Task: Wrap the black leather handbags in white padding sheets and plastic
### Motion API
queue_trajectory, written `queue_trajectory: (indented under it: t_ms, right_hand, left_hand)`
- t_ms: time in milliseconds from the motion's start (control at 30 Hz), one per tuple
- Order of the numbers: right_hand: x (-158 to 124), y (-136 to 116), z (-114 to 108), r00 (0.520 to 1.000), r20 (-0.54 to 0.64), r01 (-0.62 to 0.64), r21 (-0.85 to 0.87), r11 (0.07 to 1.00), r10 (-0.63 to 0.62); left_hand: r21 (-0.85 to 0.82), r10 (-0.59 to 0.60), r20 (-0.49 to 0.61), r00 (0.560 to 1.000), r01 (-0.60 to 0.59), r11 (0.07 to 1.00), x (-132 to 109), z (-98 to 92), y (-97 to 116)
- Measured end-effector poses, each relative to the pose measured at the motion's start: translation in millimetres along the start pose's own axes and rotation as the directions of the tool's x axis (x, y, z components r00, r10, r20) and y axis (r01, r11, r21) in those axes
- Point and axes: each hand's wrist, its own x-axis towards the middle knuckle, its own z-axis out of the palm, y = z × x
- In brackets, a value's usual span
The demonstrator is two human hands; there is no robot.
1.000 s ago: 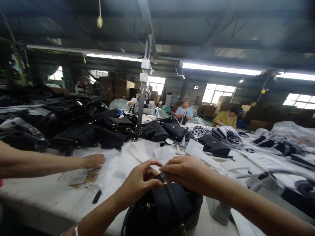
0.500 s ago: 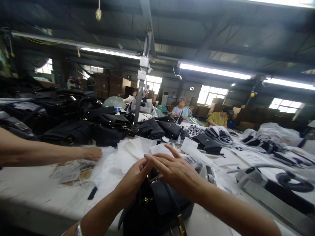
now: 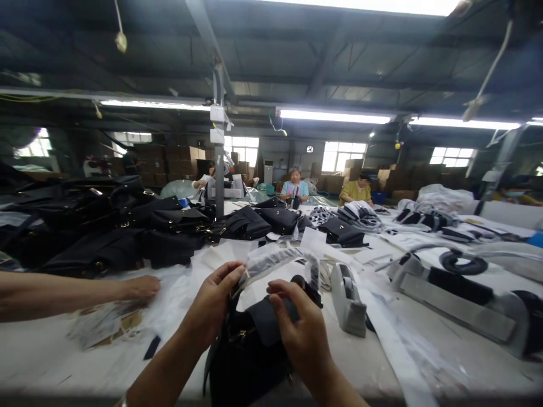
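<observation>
A black handbag (image 3: 250,362) stands upright on the table in front of me, its arched handle (image 3: 292,257) wrapped in clear plastic. My left hand (image 3: 214,305) pinches the left foot of this handle between thumb and fingers. Over the bag's flap (image 3: 269,319) is my right hand (image 3: 303,322), its fingers bent and the thumb and index tips close together. What lies between those tips, if anything, is too small to make out. The bag's lower right side is hidden behind my right hand and forearm.
A tape dispenser (image 3: 348,299) stands right of the bag; a larger grey one (image 3: 458,305) is farther right. Another person's hand (image 3: 144,287) rests at left by paper tags (image 3: 106,328). Black bags (image 3: 97,243) are heaped behind. Several people sit beyond.
My hands have come apart from above the bag: the left now pinches the handle's foot, the right has dropped over the flap. The wrapped handle shows clearly. The view has swung right.
</observation>
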Motion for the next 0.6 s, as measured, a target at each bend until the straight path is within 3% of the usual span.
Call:
queue_trajectory:
  t_ms: [67, 167, 267, 400, 533, 600]
  right_hand:
    - [3.0, -4.4, 7.8, 0.975, 0.135, -0.197, 0.155, 0.968, 0.177]
    - [12.5, -14.1, 25.0, 0.946, 0.266, -0.274, 0.360, 0.892, 0.183]
    - [12.1, -20.4, 46.7, 0.938, 0.255, -0.332, 0.459, 0.824, 0.236]
    - [-0.5, -23.1, 67.9, 0.919, 0.218, -0.393, 0.494, 0.775, 0.328]
    - [-3.7, -23.1, 70.9, 0.923, 0.209, -0.384, 0.468, 0.796, 0.323]
    - [-1.2, -22.7, 70.2, 0.930, 0.211, -0.366, 0.458, 0.810, 0.301]
  left_hand:
    - [0.017, 0.050, -0.020, 0.999, -0.050, 0.999, -5.3, 3.3, -4.9]
    - [0.055, 0.168, -0.069, 0.983, -0.164, 0.985, -15.3, 7.3, -15.1]
    - [0.078, 0.251, -0.097, 0.963, -0.244, 0.967, -25.4, 6.9, -29.7]
    - [0.163, 0.275, -0.095, 0.957, -0.257, 0.952, -34.7, -5.3, -43.2]
    - [0.326, 0.214, -0.046, 0.976, -0.188, 0.927, -36.2, -20.2, -32.3]
    - [0.322, 0.254, -0.068, 0.965, -0.220, 0.921, -33.4, -22.3, -20.2]
